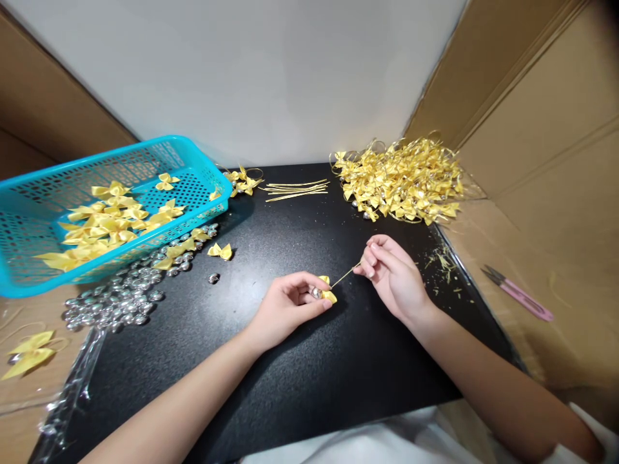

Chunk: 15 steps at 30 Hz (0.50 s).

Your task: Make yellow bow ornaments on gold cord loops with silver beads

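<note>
Between thumb and fingers, my left hand (287, 306) pinches a yellow ribbon bow (331, 296) together with a small silver bell (316, 292). A thin gold cord (345, 275) runs taut from the bow up to my right hand (394, 274), whose fingertips are closed on its end. Left of my hands, a loose yellow bow (220, 251) and one silver bell (213, 278) lie on the black tabletop (271, 238).
A turquoise basket (220, 205) of yellow bows stands at left, beside many silver bells (126, 293). Gold cords (297, 188) lie at the back. A heap of corded bows (401, 180) fills the back right. Pink-handled thread snips (525, 299) lie at far right, near cord scraps (442, 261).
</note>
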Each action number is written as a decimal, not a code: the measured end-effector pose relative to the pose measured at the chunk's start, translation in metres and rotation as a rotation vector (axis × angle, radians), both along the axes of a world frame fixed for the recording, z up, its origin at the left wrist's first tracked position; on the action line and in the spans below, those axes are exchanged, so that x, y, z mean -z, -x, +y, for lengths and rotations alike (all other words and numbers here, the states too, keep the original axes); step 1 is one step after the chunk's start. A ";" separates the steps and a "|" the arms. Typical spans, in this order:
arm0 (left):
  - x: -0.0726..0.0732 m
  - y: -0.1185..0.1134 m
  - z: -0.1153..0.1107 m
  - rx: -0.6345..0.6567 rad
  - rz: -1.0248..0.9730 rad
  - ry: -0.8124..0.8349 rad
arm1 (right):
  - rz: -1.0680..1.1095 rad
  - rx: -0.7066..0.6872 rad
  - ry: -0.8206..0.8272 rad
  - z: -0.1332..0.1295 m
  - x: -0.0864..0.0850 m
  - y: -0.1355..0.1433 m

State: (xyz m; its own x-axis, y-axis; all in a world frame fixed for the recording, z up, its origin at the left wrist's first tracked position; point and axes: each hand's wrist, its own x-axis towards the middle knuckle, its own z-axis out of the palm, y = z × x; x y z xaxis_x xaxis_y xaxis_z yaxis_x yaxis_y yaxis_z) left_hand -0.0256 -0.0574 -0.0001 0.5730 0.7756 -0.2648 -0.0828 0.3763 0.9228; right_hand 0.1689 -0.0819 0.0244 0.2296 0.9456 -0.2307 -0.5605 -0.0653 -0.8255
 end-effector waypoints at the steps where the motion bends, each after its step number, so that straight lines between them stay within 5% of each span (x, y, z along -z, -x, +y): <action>1: 0.000 0.000 0.000 0.001 0.001 0.000 | 0.000 -0.002 0.002 0.000 0.000 0.000; 15: -0.002 -0.001 0.000 -0.077 -0.022 -0.020 | 0.057 0.000 -0.013 0.001 -0.001 -0.005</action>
State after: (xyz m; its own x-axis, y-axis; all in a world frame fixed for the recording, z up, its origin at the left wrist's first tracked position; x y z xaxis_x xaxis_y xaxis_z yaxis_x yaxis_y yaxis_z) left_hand -0.0243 -0.0575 0.0017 0.5167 0.8226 -0.2374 -0.1308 0.3498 0.9276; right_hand 0.1738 -0.0807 0.0253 0.2162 0.9487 -0.2308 -0.6066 -0.0548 -0.7931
